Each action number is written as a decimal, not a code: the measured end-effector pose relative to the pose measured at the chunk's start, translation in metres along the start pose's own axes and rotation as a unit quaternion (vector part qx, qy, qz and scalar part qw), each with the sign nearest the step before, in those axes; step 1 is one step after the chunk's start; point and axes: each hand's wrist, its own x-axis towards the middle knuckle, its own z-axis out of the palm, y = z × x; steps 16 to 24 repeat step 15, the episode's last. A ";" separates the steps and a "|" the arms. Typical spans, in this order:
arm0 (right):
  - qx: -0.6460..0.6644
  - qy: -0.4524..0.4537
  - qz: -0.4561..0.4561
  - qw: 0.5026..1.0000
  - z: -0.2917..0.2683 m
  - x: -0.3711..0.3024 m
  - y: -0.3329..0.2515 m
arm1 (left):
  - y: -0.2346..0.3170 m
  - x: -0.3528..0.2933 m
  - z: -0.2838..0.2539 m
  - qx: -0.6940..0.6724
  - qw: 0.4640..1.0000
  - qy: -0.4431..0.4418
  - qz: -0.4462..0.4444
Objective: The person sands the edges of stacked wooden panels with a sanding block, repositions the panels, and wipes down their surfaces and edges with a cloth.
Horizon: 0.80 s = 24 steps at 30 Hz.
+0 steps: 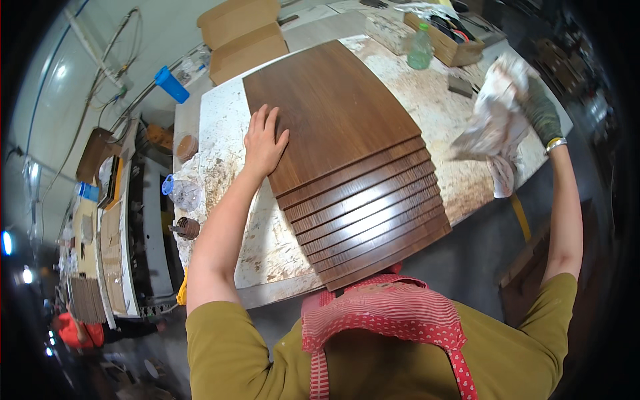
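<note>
A stack of several dark brown wood-grain boards (333, 110) lies on the paint-stained white table (223, 127), their near edges fanned out in steps with light glaring off them. My bare left hand (265, 143) rests flat at the left edge of the top board, fingers spread. Off to the right of the stack, my right hand (541, 113) wears a dark green glove and grips a white rag (495, 117) with brown stains. The rag hangs down over the right part of the table, a little blurred; the glove's fingers are partly hidden by it.
Behind the boards are an open cardboard box (250, 52), a green bottle (420, 52) and a wooden tray (465, 53) of tools. A dark block (460, 86) lies near the rag. On the left stand a blue cup (171, 85), a blue-capped bottle (187, 194) and a brown-stained jar (189, 229).
</note>
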 end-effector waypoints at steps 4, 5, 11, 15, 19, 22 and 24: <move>0.203 -0.137 -0.130 0.961 0.010 0.014 -0.078 | -0.022 -0.028 0.020 -0.179 0.952 0.071 -0.238; 0.290 -0.137 -0.148 0.935 0.016 0.018 -0.099 | -0.014 -0.031 0.015 -0.172 0.951 0.073 -0.245; 0.340 -0.197 -0.294 0.871 0.110 0.049 -0.224 | 0.006 -0.033 0.001 -0.541 0.745 -0.079 -0.382; 0.511 -0.287 -0.075 0.807 0.128 0.043 -0.284 | -0.014 -0.034 0.024 -0.462 0.795 -0.033 -0.392; 0.511 -0.287 -0.075 0.807 0.128 0.043 -0.284 | -0.014 -0.034 0.024 -0.462 0.795 -0.033 -0.392; 0.511 -0.287 -0.075 0.807 0.128 0.043 -0.284 | -0.014 -0.034 0.024 -0.462 0.795 -0.033 -0.392; 0.511 -0.287 -0.075 0.807 0.128 0.043 -0.284 | -0.014 -0.034 0.024 -0.462 0.795 -0.033 -0.392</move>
